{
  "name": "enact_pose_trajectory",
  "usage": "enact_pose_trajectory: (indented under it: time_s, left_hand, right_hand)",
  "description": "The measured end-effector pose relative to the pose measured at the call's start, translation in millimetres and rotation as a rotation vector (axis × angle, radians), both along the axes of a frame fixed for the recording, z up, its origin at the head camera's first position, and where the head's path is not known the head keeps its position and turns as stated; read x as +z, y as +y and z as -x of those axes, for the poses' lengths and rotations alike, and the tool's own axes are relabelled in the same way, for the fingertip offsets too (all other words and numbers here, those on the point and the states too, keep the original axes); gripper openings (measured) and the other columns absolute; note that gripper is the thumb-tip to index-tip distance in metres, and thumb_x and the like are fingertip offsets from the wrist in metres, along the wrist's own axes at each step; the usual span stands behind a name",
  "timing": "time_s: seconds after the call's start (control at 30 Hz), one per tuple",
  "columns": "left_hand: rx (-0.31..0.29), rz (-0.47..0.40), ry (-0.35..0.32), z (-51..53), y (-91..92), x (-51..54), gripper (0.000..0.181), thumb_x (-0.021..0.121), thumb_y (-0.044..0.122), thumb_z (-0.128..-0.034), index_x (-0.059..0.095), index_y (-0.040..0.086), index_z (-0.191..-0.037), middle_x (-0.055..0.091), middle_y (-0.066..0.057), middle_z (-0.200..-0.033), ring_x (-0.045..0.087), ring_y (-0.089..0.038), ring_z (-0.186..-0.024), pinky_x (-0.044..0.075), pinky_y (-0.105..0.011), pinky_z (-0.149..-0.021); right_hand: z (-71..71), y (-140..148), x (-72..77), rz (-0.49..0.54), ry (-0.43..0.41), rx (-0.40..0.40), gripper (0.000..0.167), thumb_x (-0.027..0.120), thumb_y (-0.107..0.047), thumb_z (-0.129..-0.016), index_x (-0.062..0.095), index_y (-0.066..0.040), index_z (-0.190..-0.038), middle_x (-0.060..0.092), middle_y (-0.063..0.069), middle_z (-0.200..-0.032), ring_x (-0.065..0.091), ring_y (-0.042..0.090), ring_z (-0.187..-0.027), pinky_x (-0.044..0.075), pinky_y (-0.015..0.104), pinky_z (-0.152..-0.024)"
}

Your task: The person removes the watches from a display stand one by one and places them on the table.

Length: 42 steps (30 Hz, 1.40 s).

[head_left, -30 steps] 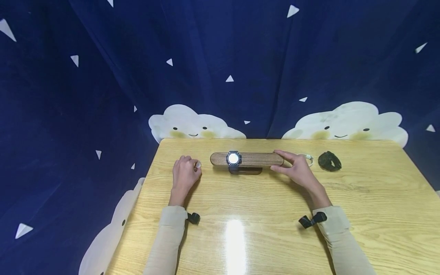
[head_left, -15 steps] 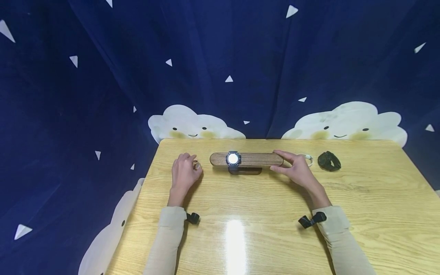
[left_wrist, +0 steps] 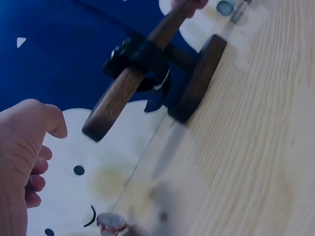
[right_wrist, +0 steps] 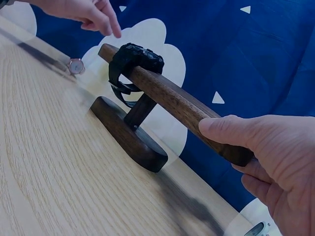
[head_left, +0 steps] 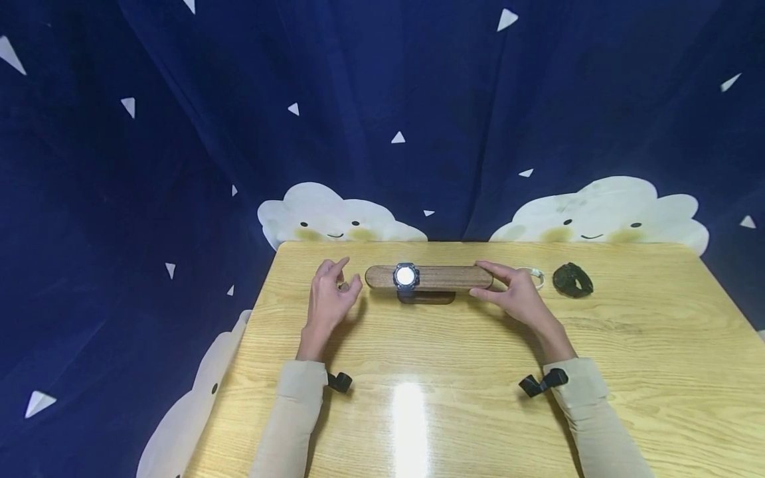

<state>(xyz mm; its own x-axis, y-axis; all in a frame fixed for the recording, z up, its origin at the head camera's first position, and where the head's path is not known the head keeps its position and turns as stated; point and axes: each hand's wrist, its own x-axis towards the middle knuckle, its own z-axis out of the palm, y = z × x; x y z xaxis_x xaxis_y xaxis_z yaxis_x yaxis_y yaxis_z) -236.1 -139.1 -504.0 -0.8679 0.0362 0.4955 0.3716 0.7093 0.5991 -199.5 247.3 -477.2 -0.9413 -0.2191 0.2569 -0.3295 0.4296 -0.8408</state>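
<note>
A dark wooden T-shaped watch stand (head_left: 451, 277) stands on the table, its long bar raised above a small base (right_wrist: 129, 137). Strapped round the bar, left of its middle, is a black watch (head_left: 406, 275). My right hand (head_left: 518, 295) pinches the bar's right end between thumb and fingers. Off the bar's left end is my left hand (head_left: 329, 295), its fingers loosely spread and holding nothing. A small rose-gold watch (right_wrist: 76, 66) rests on the table below the left hand, apart from it; the head view shows only part of it.
Right of the stand, partly behind my right hand, lies a watch with a white strap (head_left: 540, 277). Farther right is a dark watch (head_left: 572, 281) with a looped strap. A blue curtain (head_left: 382, 99) with white clouds hangs behind the table's back edge.
My left hand has let go of the small rose-gold watch, spread its fingers and moved slightly right, toward the stand. The right hand has kept its hold on the bar.
</note>
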Motion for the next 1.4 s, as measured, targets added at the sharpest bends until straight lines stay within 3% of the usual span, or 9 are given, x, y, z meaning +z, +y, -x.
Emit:
enact_pose_trajectory:
  time_s: [0.23,0.5,0.7,0.83,1.03,1.4]
  left_hand:
    - [-0.055,0.015,-0.006,-9.4,15.1,3.9,0.054,0.072,0.025,-0.0879,0.068,0.000,-0.136,0.056,-0.009,-0.086,0.042,-0.014,-0.065,0.039,-0.028,-0.054]
    - [-0.087,0.061,0.051,-16.3,24.9,9.0,0.059,0.072,0.027,-0.0813,0.069,0.002,-0.134,0.055,-0.002,-0.084,0.045,-0.017,-0.070,0.041,-0.030,-0.062]
    - [-0.127,0.079,0.078,-20.2,34.5,13.0,0.060,0.072,0.035,-0.0838,0.070,0.001,-0.133,0.060,-0.008,-0.084,0.048,-0.019,-0.075,0.043,-0.035,-0.072]
    - [-0.146,0.093,0.065,-23.1,41.8,14.8,0.064,0.069,0.045,-0.0871,0.069,0.001,-0.134,0.063,-0.011,-0.087,0.049,-0.019,-0.077,0.044,-0.037,-0.075]
    - [-0.141,0.109,0.057,-25.5,50.9,12.9,0.070,0.070,0.057,-0.0884,0.069,0.004,-0.135,0.063,-0.011,-0.088,0.049,-0.018,-0.077,0.045,-0.036,-0.074]
    - [-0.103,0.123,0.106,-24.5,61.8,6.9,0.070,0.078,0.057,-0.0854,0.071,0.004,-0.131,0.061,-0.004,-0.085,0.051,-0.017,-0.076,0.045,-0.035,-0.075]
  right_hand:
    - [0.9,-1,-2.7,-0.001,0.002,0.003,0.057,0.085,-0.004,-0.086,0.063,0.006,-0.138,0.064,0.028,-0.137,0.057,0.044,-0.133,0.044,0.054,-0.111]
    - [2.6,-5,-1.8,0.011,-0.026,0.006,0.058,0.085,-0.005,-0.087,0.063,0.006,-0.139,0.062,0.029,-0.139,0.054,0.046,-0.136,0.042,0.058,-0.114]
    - [4.1,-4,-3.1,-0.005,-0.022,0.008,0.060,0.085,-0.007,-0.088,0.061,0.007,-0.141,0.061,0.031,-0.140,0.053,0.051,-0.135,0.042,0.064,-0.111]
    - [7.2,0,-9.3,0.016,-0.031,0.000,0.059,0.086,-0.006,-0.087,0.062,0.005,-0.140,0.062,0.029,-0.139,0.054,0.047,-0.136,0.042,0.061,-0.113]
    - [19.9,11,-34.9,0.020,-0.028,-0.004,0.064,0.088,-0.014,-0.087,0.062,0.000,-0.143,0.062,0.023,-0.142,0.054,0.043,-0.137,0.044,0.058,-0.113]
    - [19.8,15,-38.2,0.031,-0.017,-0.003,0.063,0.088,-0.018,-0.087,0.063,-0.002,-0.142,0.064,0.019,-0.142,0.055,0.038,-0.137,0.043,0.054,-0.114]
